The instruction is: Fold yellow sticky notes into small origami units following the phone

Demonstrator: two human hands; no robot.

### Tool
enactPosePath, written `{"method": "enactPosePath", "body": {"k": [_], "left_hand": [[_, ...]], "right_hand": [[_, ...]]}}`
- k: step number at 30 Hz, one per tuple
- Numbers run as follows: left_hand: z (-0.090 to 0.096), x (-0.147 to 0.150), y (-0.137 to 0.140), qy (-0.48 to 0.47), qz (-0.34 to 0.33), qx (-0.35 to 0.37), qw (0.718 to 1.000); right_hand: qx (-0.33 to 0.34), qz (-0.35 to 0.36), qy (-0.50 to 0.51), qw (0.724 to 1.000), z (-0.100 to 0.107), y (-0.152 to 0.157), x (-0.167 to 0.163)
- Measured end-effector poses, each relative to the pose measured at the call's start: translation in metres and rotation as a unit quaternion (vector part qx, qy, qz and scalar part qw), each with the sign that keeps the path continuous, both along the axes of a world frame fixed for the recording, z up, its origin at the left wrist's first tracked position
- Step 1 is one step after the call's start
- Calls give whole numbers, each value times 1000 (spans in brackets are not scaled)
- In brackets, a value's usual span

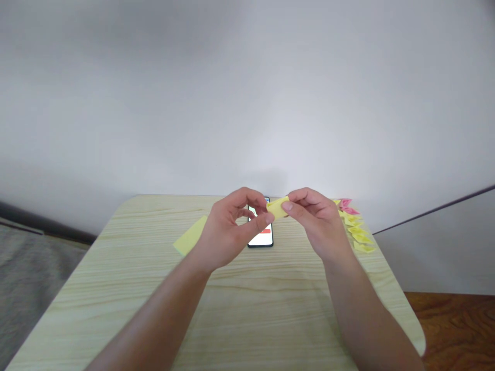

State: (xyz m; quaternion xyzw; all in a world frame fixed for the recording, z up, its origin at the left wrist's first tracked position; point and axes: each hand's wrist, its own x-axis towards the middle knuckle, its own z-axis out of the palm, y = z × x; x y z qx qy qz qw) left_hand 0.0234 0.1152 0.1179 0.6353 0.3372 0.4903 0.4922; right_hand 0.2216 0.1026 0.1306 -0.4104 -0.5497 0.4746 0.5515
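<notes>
A small folded piece of yellow paper [277, 208] is held up between both hands, above the far part of the table. My left hand [234, 226] pinches its left end, thumb in front and fingers behind. From the other side my right hand [315, 219] grips the right end between thumb and fingers. A fold line runs along the paper's upper edge. Partly hidden behind my left hand lies a phone [261, 240] with a lit screen. A flat sheet of yellow paper [191, 236] rests left of that hand, partly covered by it.
Several folded yellow paper pieces [361, 238] sit in a row at the right table edge, with pink ones [348, 207] at the far end. The light wood table [255, 319] meets a white wall [247, 103] at the back. Brown wood flooring [456, 324] shows at right.
</notes>
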Motion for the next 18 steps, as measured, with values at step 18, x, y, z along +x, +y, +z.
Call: {"method": "enactPosePath", "body": {"k": [18], "left_hand": [[0, 1, 0, -2, 9, -58, 998]], "right_hand": [[-1, -9, -108, 994, 1, 0, 7]]}}
